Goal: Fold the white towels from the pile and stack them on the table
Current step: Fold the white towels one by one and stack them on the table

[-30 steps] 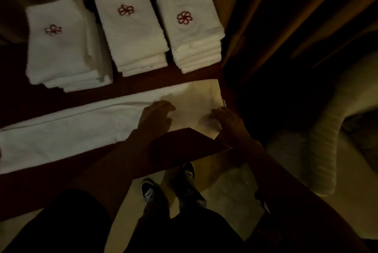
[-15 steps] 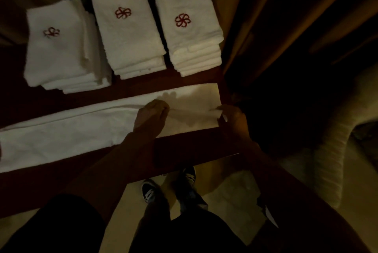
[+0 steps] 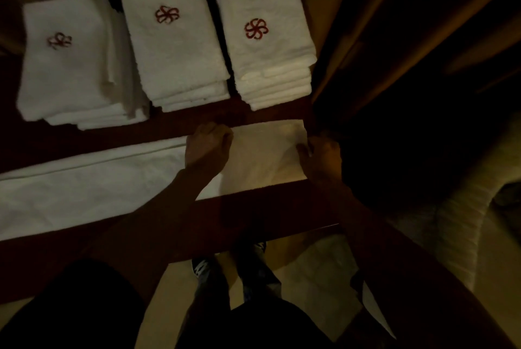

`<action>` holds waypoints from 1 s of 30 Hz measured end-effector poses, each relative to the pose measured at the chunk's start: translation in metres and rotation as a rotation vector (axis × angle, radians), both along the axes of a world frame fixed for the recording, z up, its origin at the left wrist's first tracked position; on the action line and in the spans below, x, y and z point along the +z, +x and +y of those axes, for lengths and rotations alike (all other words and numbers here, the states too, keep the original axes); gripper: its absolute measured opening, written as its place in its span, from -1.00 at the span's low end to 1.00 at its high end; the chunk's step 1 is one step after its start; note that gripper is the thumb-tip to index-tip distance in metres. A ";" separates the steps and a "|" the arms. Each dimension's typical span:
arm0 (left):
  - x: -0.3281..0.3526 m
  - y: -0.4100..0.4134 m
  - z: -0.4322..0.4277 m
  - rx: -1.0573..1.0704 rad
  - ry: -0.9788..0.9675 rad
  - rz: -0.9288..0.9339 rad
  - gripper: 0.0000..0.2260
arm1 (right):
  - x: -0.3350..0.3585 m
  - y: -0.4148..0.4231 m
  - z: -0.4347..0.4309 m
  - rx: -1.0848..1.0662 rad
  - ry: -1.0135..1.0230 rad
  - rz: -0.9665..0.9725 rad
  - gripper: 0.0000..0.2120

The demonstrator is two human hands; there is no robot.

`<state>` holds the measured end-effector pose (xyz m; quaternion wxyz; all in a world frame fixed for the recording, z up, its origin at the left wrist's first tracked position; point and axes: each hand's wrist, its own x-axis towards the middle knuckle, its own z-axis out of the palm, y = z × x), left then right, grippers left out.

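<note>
Under both sets of fingers, a long towel (image 3: 98, 187) lies as a flat white strip across the dark table (image 3: 267, 213), its length running away past the left hand's wrist side. The left hand (image 3: 208, 148) has slid from mid-strip a second ago to the towel's far edge, knuckles raised and fingers bent; in this dim light I cannot tell whether they grip that edge or only press on it. The right hand (image 3: 320, 158) pinches the towel's short end with curled fingers. Between the two hands the cloth now lies square and smooth, whereas a second ago its near corner slanted off the table edge. Just beyond the fingertips sit three folded piles bearing red emblems: left stack (image 3: 64, 72), middle stack (image 3: 174, 52) and right stack (image 3: 270, 60).
</note>
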<state>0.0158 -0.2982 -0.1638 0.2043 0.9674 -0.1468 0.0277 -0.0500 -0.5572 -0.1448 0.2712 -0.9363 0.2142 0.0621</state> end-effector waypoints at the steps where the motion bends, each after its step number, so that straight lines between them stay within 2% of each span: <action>1: -0.002 -0.001 -0.001 0.011 0.019 -0.002 -0.87 | -0.001 0.000 0.001 -0.009 -0.042 0.024 -0.77; 6: -0.004 -0.005 -0.012 -0.002 0.049 0.037 -0.79 | 0.002 -0.006 0.010 -0.060 -0.111 0.059 -0.51; 11: 0.002 -0.003 -0.035 -0.180 -0.073 0.058 -0.78 | 0.010 -0.020 0.013 -0.102 -0.048 0.013 -0.47; 15: 0.009 0.004 -0.063 -0.324 -0.119 0.063 -0.78 | 0.015 -0.035 0.012 -0.173 -0.025 -0.002 -0.50; 18: 0.007 0.009 -0.082 -0.407 -0.122 0.061 -0.74 | 0.016 -0.052 0.009 -0.288 -0.001 0.058 -0.52; 24: -0.011 0.023 -0.105 -0.455 0.003 0.151 -0.57 | 0.006 -0.074 0.014 -0.455 0.067 0.218 -0.45; 27: -0.014 0.030 -0.109 -0.422 0.037 0.184 -0.60 | -0.001 -0.068 0.021 -0.527 0.186 0.216 -0.52; 30: -0.012 0.036 -0.113 -0.411 0.060 0.207 -0.56 | -0.006 -0.060 0.025 -0.630 0.316 0.157 -0.69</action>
